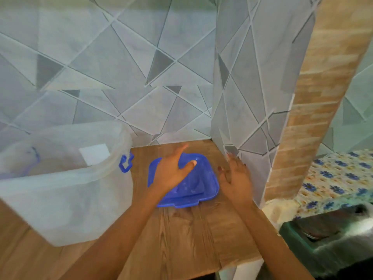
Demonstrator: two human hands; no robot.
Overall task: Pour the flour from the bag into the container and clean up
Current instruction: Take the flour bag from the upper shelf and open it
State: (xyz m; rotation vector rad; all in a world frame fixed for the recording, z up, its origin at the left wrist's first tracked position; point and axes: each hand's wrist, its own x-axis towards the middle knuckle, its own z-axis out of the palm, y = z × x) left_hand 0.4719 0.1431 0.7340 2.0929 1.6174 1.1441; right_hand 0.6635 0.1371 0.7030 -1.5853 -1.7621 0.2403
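A large clear plastic container point(66, 184) with blue latch handles stands open on the left of the wooden counter point(181, 235). Its blue lid point(198, 184) lies flat on the counter to the right, dusted with white. My left hand point(171, 170) lies over the lid with fingers spread and fairly straight. My right hand point(236, 176) hovers open just right of the lid, fingers straight, close to the tiled corner. No flour bag is in view. The frame is blurred by motion.
Grey geometric tiles point(141, 67) cover the back wall and a pillar point(252, 87) on the right, edged in brick. Right of the counter stands a dark green bin point(323, 243); behind it lies a blue-flowered cloth point(339, 174).
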